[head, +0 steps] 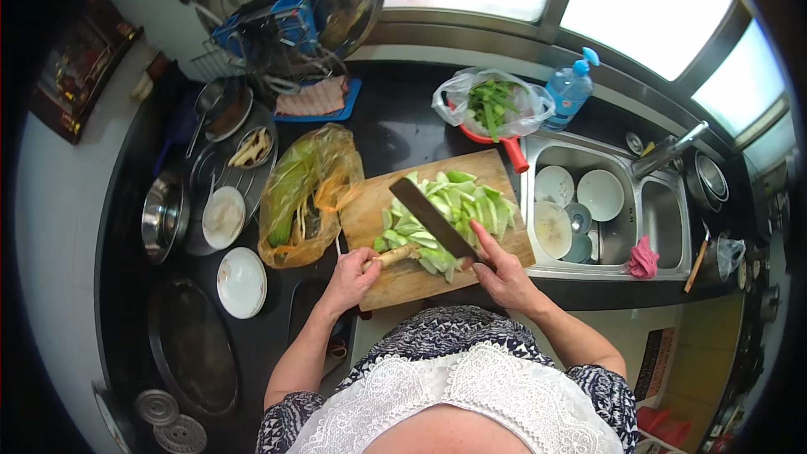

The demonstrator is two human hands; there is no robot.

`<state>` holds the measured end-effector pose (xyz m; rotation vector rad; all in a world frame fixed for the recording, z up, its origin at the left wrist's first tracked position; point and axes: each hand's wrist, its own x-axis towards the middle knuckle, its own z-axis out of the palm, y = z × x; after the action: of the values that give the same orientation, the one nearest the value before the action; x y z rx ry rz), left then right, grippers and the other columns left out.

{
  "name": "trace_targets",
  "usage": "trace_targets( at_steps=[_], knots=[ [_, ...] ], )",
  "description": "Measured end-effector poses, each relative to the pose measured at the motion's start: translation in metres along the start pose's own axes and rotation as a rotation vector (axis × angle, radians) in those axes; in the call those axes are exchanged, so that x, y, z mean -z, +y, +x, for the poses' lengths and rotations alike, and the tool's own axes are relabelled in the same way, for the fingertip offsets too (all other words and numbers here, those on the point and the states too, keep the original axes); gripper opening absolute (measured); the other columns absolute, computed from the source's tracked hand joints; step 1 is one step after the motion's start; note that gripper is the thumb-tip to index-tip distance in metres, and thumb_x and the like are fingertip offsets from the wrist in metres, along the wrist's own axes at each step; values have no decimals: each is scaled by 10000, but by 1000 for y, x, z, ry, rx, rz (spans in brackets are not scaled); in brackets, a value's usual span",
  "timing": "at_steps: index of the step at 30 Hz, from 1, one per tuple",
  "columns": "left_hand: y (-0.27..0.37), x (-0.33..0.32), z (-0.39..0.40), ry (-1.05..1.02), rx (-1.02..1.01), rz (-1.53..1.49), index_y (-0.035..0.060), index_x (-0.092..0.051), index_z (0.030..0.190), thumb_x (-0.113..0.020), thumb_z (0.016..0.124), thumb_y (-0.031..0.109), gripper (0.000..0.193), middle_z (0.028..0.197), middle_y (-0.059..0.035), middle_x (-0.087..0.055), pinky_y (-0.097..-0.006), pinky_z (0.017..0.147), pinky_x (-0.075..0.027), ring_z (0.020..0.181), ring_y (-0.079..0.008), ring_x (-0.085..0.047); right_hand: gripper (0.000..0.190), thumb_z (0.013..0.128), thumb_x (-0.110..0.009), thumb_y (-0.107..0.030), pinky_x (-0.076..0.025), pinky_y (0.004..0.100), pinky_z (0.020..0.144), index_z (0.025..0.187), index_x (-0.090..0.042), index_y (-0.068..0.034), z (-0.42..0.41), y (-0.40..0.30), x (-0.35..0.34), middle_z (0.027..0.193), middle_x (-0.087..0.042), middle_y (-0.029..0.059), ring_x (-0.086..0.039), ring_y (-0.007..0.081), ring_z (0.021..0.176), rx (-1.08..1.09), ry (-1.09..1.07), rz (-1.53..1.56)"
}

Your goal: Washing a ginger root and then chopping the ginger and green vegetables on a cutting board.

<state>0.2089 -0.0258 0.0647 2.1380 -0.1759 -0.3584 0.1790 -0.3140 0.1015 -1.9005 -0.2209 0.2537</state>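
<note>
My right hand (504, 274) grips a broad-bladed cleaver (434, 217) by its handle, with the blade slanting over the wooden cutting board (372, 202). Under and around the blade lies a spread of sliced pale green vegetable (470, 198), partly hidden by the steel. In my left hand (350, 280), at the board's near left edge, is a pale, slender root (394, 256) whose tip points at the slices. An orange-tinted plastic bag (309, 195) with a long green vegetable inside sits against the board's left side.
To the right, a double steel sink (630, 252) holds several bowls. Behind the board are a red-handled strainer (516, 154) with bagged cut greens (495, 104) and a blue pump bottle (569, 94). Meat (313, 96) rests on a blue tray at the back. White plates (242, 282) stand left.
</note>
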Motion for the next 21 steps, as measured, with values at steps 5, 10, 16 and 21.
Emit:
trace_targets(
  at_steps=[5, 10, 16, 21],
  knots=[
    [38, -30, 26, -72, -97, -276, -17, -568, 887, -513, 875, 226, 249, 666, -9, -553, -246, 571, -411, 618, -69, -481, 432, 762, -633, -106, -440, 280, 619, 1182, -541, -59, 8, 8, 20, 894, -549, 124, -535, 162, 647, 251, 155, -293],
    [72, -62, 42, -37, -254, -185, -28, -571, 854, -546, 846, 216, 245, 592, -56, -541, -282, 506, -399, 544, -115, -496, 239, 753, -691, -205, -429, 296, 520, 874, -593, -24, 10, 5, 33, 771, -547, 101, -516, 180, 552, 200, 400, -175],
    [129, -97, 45, -30, -270, -81, -47, -594, 871, -607, 818, 228, 280, 680, -91, -603, -281, 572, -448, 599, -135, -559, 171, 776, -652, -159, -443, 316, 524, 800, -560, -17, 0, 24, 64, 769, -550, 114, -544, 208, 563, 261, 456, -264],
    [136, -100, 49, -232, -44, -320, -9, -606, 906, -537, 885, 222, 242, 679, 40, -511, -186, 493, -332, 563, -24, -425, 104, 783, -600, -108, -466, 375, 566, 776, -537, -26, 7, 35, 96, 783, -546, 128, -570, 294, 631, 402, 373, -443]
  ],
)
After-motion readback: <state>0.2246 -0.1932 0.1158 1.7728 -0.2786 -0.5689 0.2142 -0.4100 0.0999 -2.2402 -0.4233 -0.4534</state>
